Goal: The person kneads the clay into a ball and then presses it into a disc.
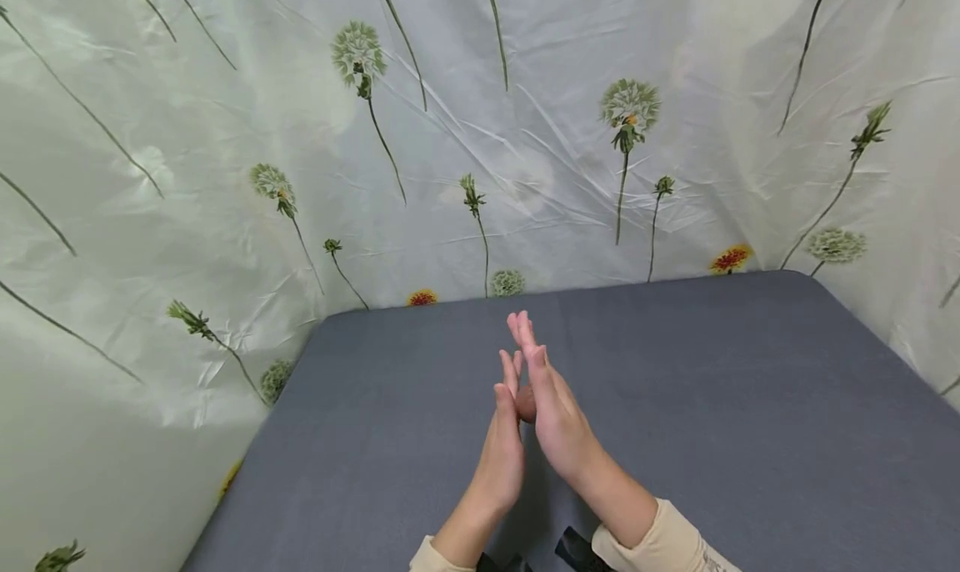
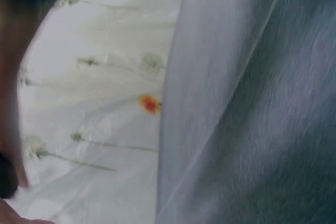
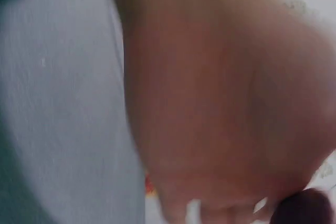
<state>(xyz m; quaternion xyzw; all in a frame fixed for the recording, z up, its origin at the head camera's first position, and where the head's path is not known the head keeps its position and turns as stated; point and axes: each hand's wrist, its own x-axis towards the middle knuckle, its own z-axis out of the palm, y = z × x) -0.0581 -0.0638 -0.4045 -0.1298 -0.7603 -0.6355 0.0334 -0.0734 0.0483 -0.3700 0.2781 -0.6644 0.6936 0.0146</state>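
A small reddish-brown ball [image 1: 527, 404] sits between my two palms, partly covered by them. My left hand [image 1: 502, 451] has its fingers straight and pointing away, with its palm against the ball's left side. From the other side my right hand [image 1: 561, 426] presses its palm on the ball, fingers also straight and reaching farther forward. In the right wrist view, the palm of the right hand [image 3: 220, 93] fills much of the picture, and the dark ball [image 3: 303, 209] shows at the bottom edge. Only a strip of the left hand [image 2: 10, 103] appears in the left wrist view.
Both hands are above a table covered in grey cloth [image 1: 712, 405]. A whitish curtain with printed dandelions [image 1: 540, 163] hangs behind the table and along its left side. Black wrist straps [image 1: 581, 549] and cream sleeves [image 1: 648, 539] show at the lower edge.
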